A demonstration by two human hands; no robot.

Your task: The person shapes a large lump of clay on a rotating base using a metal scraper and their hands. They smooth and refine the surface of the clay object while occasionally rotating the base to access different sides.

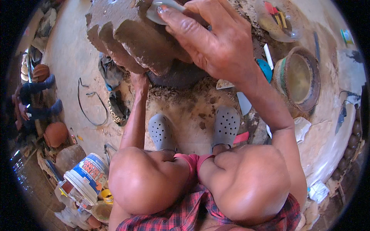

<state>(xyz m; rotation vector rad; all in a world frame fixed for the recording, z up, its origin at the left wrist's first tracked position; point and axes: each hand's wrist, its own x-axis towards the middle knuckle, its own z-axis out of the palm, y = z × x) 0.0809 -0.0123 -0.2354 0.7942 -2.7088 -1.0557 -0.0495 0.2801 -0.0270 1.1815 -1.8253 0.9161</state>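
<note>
A large brown wet clay piece [150, 46] with a wavy, lobed rim fills the top middle, above a dark rounded base [177, 78]. My right hand [221, 42] pinches a smooth grey scraper [156, 15] between thumb and fingers, laid against the clay's upper surface. Under the near left lobes of the clay reaches my left hand [139, 80]. Only its wrist and the back part show; the clay covers its fingers.
To the right stand a round basin [298, 79] of cloudy water, a blue bowl [264, 70] and a clear tub [278, 23] of small tools. Dark cloths [111, 73] and a black strap [93, 94] lie left. A bucket [88, 175] is lower left; another person [38, 98] sits far left.
</note>
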